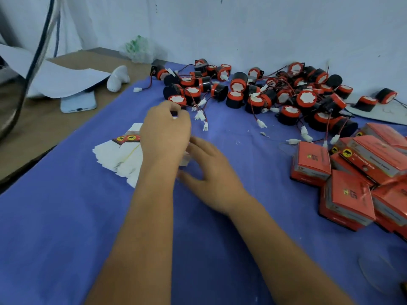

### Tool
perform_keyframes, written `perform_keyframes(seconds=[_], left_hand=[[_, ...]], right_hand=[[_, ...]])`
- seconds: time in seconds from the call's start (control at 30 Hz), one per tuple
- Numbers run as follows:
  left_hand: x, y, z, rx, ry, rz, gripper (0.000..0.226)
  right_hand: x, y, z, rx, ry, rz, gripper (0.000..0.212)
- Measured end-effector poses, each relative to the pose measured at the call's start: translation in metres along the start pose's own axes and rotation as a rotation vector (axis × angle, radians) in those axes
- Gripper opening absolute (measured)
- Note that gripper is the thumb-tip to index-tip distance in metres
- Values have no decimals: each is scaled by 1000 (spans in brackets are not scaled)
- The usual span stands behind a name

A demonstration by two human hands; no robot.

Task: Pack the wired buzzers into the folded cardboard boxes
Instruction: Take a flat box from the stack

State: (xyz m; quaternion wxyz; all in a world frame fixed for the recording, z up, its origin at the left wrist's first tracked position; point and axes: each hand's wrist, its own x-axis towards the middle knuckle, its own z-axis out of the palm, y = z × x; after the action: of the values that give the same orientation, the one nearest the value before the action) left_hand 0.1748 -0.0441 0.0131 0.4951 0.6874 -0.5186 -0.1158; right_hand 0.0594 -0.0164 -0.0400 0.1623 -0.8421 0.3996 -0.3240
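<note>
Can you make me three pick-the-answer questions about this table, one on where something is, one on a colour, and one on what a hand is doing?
1. Where is the pile of closed orange cardboard boxes?
A. right side
B. left side
C. on the floor

2. What colour is the cloth over the table?
A. green
B. blue
C. yellow

3. What is the left hand doing?
A. lying flat
B. pointing up
C. pinching something small

Answers: 1 A, the boxes lie right of both hands. 2 B, blue all over. 3 C, fingertips meet near the black and red wired buzzers.

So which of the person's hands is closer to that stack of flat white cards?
The left hand. It hovers right over the stack of flat white cards, at its right edge. The right hand sits further right, over the blue cloth.
</note>
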Motion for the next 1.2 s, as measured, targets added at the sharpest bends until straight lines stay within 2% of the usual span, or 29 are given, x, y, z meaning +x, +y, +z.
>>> perform_keyframes(seconds=[0.1, 0.17, 0.3, 0.47, 0.53, 0.63, 0.77, 0.87, 0.97, 1.07, 1.13, 1.2], left_hand=[[6, -6, -4, -282, 19, -166, 16], [8, -10, -7, -428, 28, -263, 14], [9, -15, -9, -294, 44, -198, 24], [10, -23, -1, 159, -274, -158, 39], [9, -24, -1, 166, -338, -129, 45], [10, -31, -3, 52, -349, -52, 46], [15, -41, -2, 8, -270, -12, 45], [17, -48, 0, -8, -228, 1, 43], [16, -50, 3, 1, -186, 2, 32], [14, -47, 4, -126, -187, -43, 24], [13, -43, 3, -205, -327, -59, 44], [9, -38, 4, -217, -614, -93, 85]], right_hand=[[8, 0, 10, -174, -90, 22, 55], [10, 6, 10, -267, -70, 24, 52], [10, 13, 4, -317, 16, 5, 45], [3, 27, -12, -406, 105, -1, 49], [-1, 33, -20, -413, 103, 9, 45], [-6, 37, -31, -370, 67, 14, 27], [-8, 34, -37, -269, 41, 69, 18], [-10, 34, -38, -195, 64, 100, 26], [-14, 38, -42, -44, 97, 167, 33], [-14, 38, -44, 90, 256, 183, 27], [-11, 40, -45, 140, 393, 230, 26], [-10, 41, -47, 214, 491, 312, 25]])
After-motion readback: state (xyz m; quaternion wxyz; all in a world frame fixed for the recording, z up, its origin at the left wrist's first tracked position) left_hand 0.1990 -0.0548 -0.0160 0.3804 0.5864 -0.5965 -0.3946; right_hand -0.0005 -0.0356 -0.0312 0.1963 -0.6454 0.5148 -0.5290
